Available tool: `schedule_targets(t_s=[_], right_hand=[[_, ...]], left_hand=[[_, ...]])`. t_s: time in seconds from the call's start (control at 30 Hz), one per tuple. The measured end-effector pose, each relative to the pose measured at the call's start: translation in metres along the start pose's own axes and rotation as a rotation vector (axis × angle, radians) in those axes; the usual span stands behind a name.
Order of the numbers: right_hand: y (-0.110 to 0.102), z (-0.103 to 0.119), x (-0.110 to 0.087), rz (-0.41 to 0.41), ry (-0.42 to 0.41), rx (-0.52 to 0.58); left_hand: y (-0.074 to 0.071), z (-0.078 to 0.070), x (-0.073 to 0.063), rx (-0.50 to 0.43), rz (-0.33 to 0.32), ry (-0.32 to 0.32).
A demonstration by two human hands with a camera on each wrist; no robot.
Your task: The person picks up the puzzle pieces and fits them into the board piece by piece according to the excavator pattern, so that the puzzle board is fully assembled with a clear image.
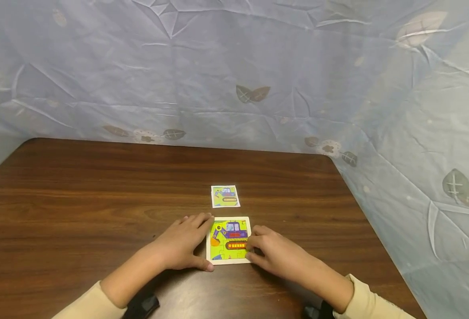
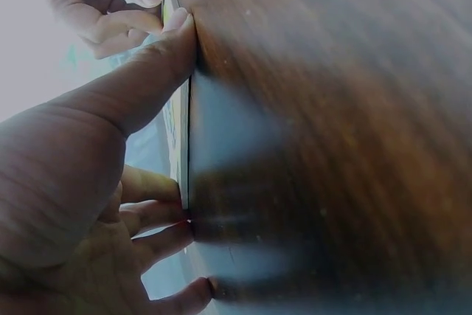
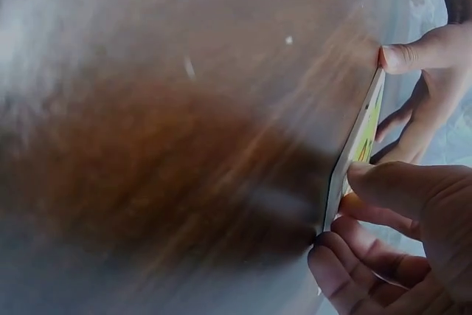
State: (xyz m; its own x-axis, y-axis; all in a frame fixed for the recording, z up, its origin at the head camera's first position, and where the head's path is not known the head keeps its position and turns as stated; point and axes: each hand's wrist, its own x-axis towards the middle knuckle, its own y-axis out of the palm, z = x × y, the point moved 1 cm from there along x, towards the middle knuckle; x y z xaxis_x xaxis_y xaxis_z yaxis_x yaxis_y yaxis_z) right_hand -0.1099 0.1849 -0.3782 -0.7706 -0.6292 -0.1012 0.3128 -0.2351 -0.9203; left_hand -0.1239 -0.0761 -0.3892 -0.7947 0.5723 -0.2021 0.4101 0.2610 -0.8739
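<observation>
A jigsaw puzzle (image 1: 223, 252) with a purple excavator on lime green lies flat in its pale frame tray on the table. My left hand (image 1: 184, 243) spans the tray's left side, its thumb (image 2: 166, 46) at the near left corner and its fingers spread along the left edge. At the right edge is my right hand (image 1: 276, 252), fingers curled, thumb and index finger together over the lower right of the puzzle. In the right wrist view, that thumb (image 3: 365, 175) touches the tray's rim. These fingertips hide a little of the picture's right side.
A small white-edged picture card (image 1: 225, 196) with the same excavator lies just beyond the tray. The dark wooden table (image 1: 98, 186) reaches back to a pale blue-grey patterned cloth (image 1: 218, 66), which also hangs at the right side.
</observation>
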Motion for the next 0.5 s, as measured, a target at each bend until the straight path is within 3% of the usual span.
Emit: schedule_targets(t_s=[0.5], right_hand=[[0.0, -0.0027, 0.0014, 0.017, -0.06, -0.049]], left_hand=[[0.0008, 0.0004, -0.0017, -0.006, -0.006, -0.008]])
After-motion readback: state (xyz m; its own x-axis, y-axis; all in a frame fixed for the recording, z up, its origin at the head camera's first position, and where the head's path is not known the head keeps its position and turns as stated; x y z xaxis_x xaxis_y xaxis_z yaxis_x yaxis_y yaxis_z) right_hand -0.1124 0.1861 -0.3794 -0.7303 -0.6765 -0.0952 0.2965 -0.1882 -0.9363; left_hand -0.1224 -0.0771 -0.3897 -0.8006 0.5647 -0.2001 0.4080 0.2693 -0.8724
